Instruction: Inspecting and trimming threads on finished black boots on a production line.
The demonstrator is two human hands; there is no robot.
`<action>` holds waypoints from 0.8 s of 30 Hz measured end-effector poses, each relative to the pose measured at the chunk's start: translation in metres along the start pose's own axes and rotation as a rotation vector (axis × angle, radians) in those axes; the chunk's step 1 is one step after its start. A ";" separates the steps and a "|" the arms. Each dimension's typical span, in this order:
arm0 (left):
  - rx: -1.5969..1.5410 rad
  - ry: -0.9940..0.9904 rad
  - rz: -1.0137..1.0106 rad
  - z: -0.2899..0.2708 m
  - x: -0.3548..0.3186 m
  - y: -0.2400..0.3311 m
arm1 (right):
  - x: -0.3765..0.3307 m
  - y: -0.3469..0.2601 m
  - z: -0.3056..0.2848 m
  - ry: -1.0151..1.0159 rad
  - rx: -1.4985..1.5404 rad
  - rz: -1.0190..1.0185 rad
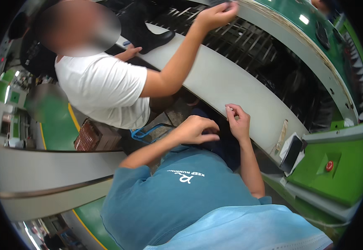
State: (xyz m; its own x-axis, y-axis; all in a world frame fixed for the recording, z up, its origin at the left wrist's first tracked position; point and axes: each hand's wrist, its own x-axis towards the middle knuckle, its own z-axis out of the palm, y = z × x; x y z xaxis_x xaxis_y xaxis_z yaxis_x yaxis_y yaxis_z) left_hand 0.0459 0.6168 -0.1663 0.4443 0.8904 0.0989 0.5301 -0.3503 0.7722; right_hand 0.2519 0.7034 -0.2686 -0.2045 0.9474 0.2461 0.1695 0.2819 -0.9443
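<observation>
My left hand [197, 130] hovers over my lap with its fingers loosely curved and the thumb apart. Nothing shows in it. At the near edge of the long pale ledge [227, 83], my right hand [239, 122] pinches thumb and fingers together. A tiny whitish bit shows at those fingertips, too small to name. On the far left part of the ledge stands a black boot [150, 39]. A co-worker in a white T-shirt [102, 83] sits to my left, with one hand [131, 52] near the boot and the other [218, 16] raised over the conveyor.
Beyond the ledge runs a conveyor of metal rods [260, 52] under a green-topped frame [285, 16]. At right, a phone [292, 154] lies on white paper beside a green machine panel with a red button [329, 166]. A blue stool frame [142, 134] and a brown stack [94, 137] stand at left.
</observation>
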 end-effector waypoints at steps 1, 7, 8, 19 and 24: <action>0.034 0.078 -0.101 0.018 0.000 -0.014 | 0.000 0.001 0.001 0.010 0.006 -0.019; -0.369 0.035 -0.055 0.056 0.009 -0.058 | 0.009 -0.003 -0.017 -0.026 0.017 0.120; -0.287 0.053 -0.018 0.052 0.011 -0.061 | 0.016 -0.006 -0.025 -0.058 0.042 0.110; -0.370 0.073 -0.054 0.043 0.033 -0.089 | 0.167 0.033 -0.153 -0.013 -1.152 0.104; -0.417 0.049 -0.088 0.045 0.024 -0.102 | 0.212 0.085 -0.167 -0.160 -1.324 0.397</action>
State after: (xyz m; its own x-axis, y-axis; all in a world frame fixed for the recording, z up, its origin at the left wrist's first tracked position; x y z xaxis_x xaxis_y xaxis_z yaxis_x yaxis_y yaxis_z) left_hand 0.0349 0.6606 -0.2709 0.3703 0.9279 0.0427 0.2227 -0.1333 0.9657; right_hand 0.3835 0.9539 -0.2603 -0.0196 0.9949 -0.0988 0.9997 0.0182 -0.0158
